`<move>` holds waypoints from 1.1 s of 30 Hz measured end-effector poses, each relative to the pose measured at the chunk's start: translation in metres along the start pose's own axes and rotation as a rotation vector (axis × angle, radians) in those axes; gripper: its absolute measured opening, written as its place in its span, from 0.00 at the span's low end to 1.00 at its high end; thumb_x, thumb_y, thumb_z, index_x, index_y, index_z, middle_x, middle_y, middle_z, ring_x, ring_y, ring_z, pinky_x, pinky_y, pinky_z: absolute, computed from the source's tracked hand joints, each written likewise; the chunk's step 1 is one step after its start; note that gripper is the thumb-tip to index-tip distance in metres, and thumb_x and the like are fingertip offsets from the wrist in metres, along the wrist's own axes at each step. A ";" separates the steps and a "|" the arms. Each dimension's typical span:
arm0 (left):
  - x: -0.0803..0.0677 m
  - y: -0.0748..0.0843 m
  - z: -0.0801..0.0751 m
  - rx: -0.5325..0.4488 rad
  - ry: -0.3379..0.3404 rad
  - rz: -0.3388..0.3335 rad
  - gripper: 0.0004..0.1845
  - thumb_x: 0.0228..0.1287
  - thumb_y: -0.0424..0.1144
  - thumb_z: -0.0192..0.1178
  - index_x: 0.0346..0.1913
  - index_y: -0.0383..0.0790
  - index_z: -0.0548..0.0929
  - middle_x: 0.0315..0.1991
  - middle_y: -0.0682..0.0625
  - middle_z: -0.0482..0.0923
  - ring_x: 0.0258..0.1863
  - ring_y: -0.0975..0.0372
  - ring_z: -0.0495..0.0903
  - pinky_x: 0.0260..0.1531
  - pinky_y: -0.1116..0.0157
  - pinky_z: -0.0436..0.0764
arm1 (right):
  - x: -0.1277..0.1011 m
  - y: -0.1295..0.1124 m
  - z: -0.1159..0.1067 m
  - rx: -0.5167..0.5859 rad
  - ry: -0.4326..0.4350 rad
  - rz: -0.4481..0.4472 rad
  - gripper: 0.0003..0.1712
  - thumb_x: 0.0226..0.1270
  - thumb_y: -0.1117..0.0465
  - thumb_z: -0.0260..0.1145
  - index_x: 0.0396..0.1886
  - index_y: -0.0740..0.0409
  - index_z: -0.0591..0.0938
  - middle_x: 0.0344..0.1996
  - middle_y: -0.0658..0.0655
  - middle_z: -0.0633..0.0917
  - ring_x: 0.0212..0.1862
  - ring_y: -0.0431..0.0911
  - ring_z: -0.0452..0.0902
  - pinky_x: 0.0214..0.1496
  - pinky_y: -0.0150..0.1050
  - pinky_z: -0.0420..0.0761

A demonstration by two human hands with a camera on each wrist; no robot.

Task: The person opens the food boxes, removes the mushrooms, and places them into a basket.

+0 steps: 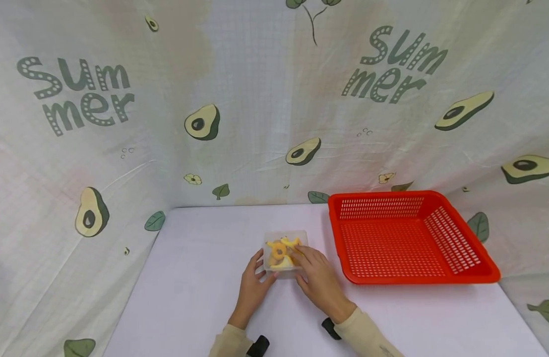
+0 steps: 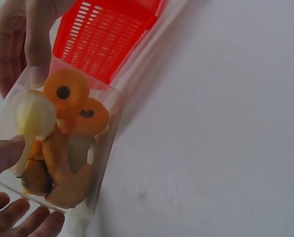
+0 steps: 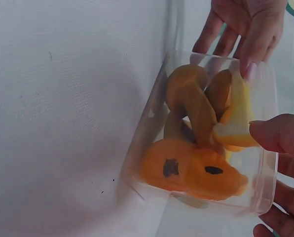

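A small clear plastic box stands on the white table, just left of a red basket. It holds several orange and yellow toy pieces, some with black dots. My left hand grips the box's left side, thumb on the top and fingers curled at the side. On the box's right side is my right hand, its thumb over the rim and its fingers against the wall. The box rests on the table between both hands.
The red perforated basket sits at the right, with nothing in it, its near corner close to the box. A cloth backdrop printed with avocados walls the table at the back and both sides.
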State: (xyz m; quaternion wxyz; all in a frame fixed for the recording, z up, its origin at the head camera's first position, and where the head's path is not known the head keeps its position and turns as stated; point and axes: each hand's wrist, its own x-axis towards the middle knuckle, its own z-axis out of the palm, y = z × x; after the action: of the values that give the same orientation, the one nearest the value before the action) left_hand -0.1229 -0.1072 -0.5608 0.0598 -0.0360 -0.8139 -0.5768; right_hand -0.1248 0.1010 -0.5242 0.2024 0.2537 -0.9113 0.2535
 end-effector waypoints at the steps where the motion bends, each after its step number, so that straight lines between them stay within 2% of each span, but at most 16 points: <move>1: 0.000 0.000 0.000 -0.001 0.004 -0.002 0.40 0.64 0.34 0.76 0.75 0.27 0.68 0.74 0.30 0.68 0.66 0.36 0.76 0.57 0.51 0.88 | 0.001 0.000 0.000 0.000 -0.002 0.003 0.33 0.53 0.68 0.84 0.62 0.57 0.85 0.65 0.58 0.82 0.65 0.55 0.78 0.71 0.54 0.80; 10: 0.002 -0.001 0.003 0.012 0.010 -0.009 0.39 0.62 0.30 0.76 0.73 0.24 0.70 0.69 0.28 0.72 0.63 0.36 0.78 0.55 0.54 0.89 | 0.008 -0.001 0.003 0.001 -0.021 0.016 0.33 0.54 0.67 0.85 0.61 0.55 0.87 0.64 0.57 0.84 0.66 0.54 0.78 0.72 0.52 0.79; 20: 0.004 0.000 0.001 0.026 0.021 -0.024 0.38 0.59 0.29 0.78 0.71 0.25 0.73 0.68 0.29 0.74 0.63 0.37 0.79 0.53 0.55 0.90 | 0.013 0.002 0.005 -0.032 0.019 -0.054 0.28 0.52 0.64 0.87 0.55 0.57 0.90 0.55 0.55 0.87 0.61 0.53 0.82 0.67 0.50 0.83; 24: 0.006 0.000 0.001 0.022 0.016 -0.032 0.38 0.58 0.29 0.79 0.70 0.26 0.74 0.68 0.30 0.75 0.63 0.37 0.79 0.52 0.55 0.90 | 0.016 0.004 0.005 -0.072 0.026 -0.086 0.27 0.51 0.61 0.88 0.53 0.56 0.91 0.53 0.54 0.89 0.57 0.52 0.84 0.63 0.49 0.86; 29: 0.008 -0.001 0.000 0.002 0.010 -0.046 0.38 0.57 0.28 0.79 0.70 0.26 0.74 0.68 0.30 0.75 0.63 0.37 0.79 0.52 0.57 0.90 | 0.021 0.010 0.003 -0.127 0.012 -0.156 0.23 0.52 0.56 0.87 0.49 0.54 0.93 0.49 0.51 0.90 0.52 0.48 0.86 0.51 0.42 0.92; 33: 0.008 -0.003 0.000 -0.003 0.017 -0.045 0.38 0.56 0.28 0.79 0.69 0.26 0.75 0.67 0.30 0.76 0.62 0.38 0.79 0.51 0.57 0.91 | 0.025 0.014 0.002 -0.178 0.013 -0.230 0.22 0.52 0.53 0.87 0.48 0.52 0.94 0.46 0.49 0.91 0.48 0.45 0.86 0.42 0.37 0.92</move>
State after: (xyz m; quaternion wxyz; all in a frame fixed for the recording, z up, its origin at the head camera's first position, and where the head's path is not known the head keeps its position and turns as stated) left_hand -0.1316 -0.1078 -0.5622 0.0536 -0.0128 -0.8131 -0.5795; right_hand -0.1528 0.1014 -0.5181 0.2578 0.3357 -0.8938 0.1484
